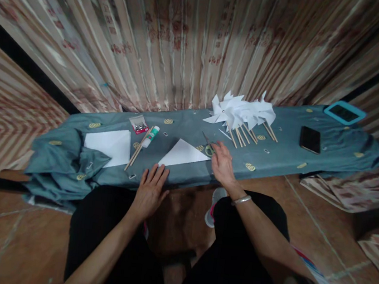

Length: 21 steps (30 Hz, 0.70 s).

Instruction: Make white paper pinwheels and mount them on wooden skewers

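Observation:
A white paper triangle (185, 154) lies on the cloth-covered bench in front of me, its long edge towards me. My left hand (149, 192) is open and flat at the bench's front edge, fingertips at the triangle's left corner. At the opposite corner, my right hand (222, 161) has its fingers curled over the handles of a pair of scissors (209, 149). The scissors rest low on the cloth, blades pointing away and left; the thumb is partly hidden.
White paper pinwheels (237, 111) on wooden sticks lie behind, to the right. Leftward are a glue bottle (151, 136), loose sticks (137, 152), a small packet (138, 125) and white sheets (107, 144). A dark phone (310, 139) and a blue-framed tablet (344, 113) lie far right.

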Tool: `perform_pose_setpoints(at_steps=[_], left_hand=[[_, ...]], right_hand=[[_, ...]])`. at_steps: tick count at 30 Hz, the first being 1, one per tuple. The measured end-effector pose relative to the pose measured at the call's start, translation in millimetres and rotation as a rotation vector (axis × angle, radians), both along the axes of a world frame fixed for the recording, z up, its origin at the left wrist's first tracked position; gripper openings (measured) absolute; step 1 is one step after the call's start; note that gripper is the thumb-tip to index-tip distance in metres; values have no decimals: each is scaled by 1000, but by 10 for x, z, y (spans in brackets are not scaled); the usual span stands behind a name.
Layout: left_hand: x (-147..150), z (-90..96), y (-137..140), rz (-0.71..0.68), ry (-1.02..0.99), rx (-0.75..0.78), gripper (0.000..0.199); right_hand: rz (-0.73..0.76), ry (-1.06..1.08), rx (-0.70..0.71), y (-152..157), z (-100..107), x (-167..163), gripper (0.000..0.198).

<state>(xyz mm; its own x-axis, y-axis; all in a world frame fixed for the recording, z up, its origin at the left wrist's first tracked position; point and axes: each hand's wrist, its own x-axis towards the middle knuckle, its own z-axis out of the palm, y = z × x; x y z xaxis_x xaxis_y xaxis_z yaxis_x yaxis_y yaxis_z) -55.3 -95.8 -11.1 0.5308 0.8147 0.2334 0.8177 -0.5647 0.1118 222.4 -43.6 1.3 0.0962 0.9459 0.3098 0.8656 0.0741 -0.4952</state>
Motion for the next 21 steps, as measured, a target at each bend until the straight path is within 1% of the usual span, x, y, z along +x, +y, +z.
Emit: perform_pose_setpoints(at_steps=[4,7,9,12,14,17,19,21], left_hand=[[-17,-71,0,17,-49,12,54],[-26,-81,-11,36,-129,28,58],[-4,-20,-13,72,-193,58,64],[105,175,12,92,-269,132,71],[228,331,49,52,-306,210,74],[429,504,120,-36,-292,288,69],[522,546,170,-91,-240,313,59],[549,538,217,-122,-179,300,47]], right_hand=[[136,7,-21,33,-20,-115,30],[177,105,31,72,-24,-153,11],[155,194,73,78,28,-127,6],[80,244,147,10,184,-67,10],[71,192,210,-91,297,-73,14],[183,17,252,-277,400,-200,17],[286,-81,260,-385,406,-328,16],[380,-149,260,-456,376,-438,17]])
